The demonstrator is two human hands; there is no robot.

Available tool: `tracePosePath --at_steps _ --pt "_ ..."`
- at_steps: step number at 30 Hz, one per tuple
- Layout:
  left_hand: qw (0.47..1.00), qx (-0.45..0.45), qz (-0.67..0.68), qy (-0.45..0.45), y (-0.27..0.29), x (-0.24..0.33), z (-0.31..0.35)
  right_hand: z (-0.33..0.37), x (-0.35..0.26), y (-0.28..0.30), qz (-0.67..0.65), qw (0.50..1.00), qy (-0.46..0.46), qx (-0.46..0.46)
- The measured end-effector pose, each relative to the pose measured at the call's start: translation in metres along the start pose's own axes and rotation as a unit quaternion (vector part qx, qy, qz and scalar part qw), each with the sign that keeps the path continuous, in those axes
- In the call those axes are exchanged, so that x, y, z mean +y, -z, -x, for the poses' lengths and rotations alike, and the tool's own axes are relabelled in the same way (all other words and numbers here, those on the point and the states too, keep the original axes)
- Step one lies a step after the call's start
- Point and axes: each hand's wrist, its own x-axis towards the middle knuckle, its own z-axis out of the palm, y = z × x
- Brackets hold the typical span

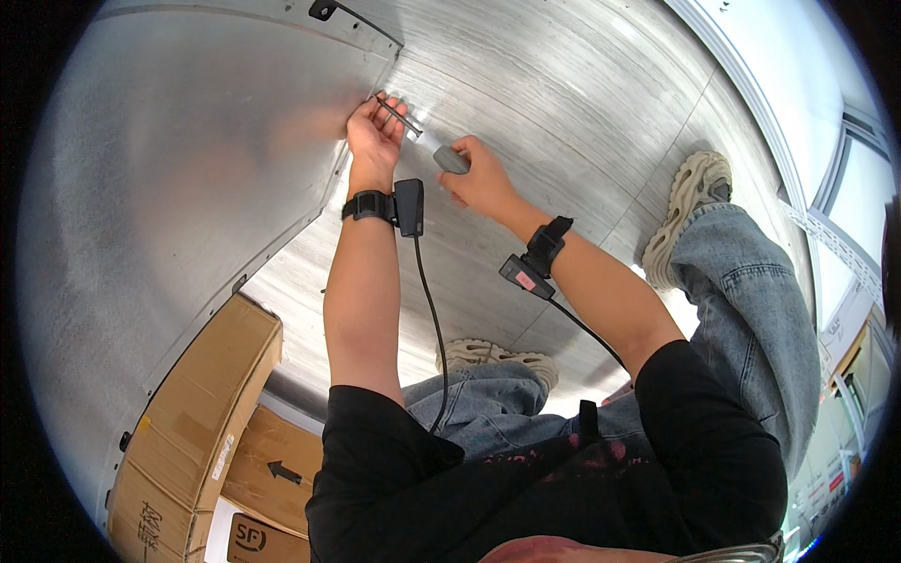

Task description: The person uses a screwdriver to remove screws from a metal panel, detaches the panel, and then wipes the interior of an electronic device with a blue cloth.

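Observation:
A screwdriver with a thick grey handle (452,160) is gripped in my right hand (486,178). Its dark thin shaft (401,116) slants up and left across the fingers of my left hand (375,136), past a bright pale collar. That hand is palm up with curled fingers, the thumb and a fingertip closed around the shaft's tip, against the edge of a large grey metal panel (216,141). Whatever small thing they may pinch there is too small to make out. Black straps with cabled boxes circle both wrists.
Cardboard boxes (192,413) stand at the lower left beside the panel. Under my hands lies a grey wood-look floor (563,94). My shoe (690,202) and bent leg are on the right. A black bracket (323,9) sits at the panel's top edge.

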Motion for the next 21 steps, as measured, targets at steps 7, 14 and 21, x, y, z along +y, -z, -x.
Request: tracePosePath --at_steps 7,14,21 --pt "1.0 -0.006 0.001 0.001 -0.001 0.001 0.001 -0.009 0.01 -0.006 0.05 0.997 0.027 0.053" --pt "1.0 -0.007 0.004 -0.001 -0.001 0.0 0.001 -0.003 0.018 -0.009 0.252 0.935 0.197 0.156" --pt "1.0 -0.012 0.004 0.001 0.0 0.0 0.0 -0.002 -0.023 0.005 -0.119 0.985 -0.123 -0.033"
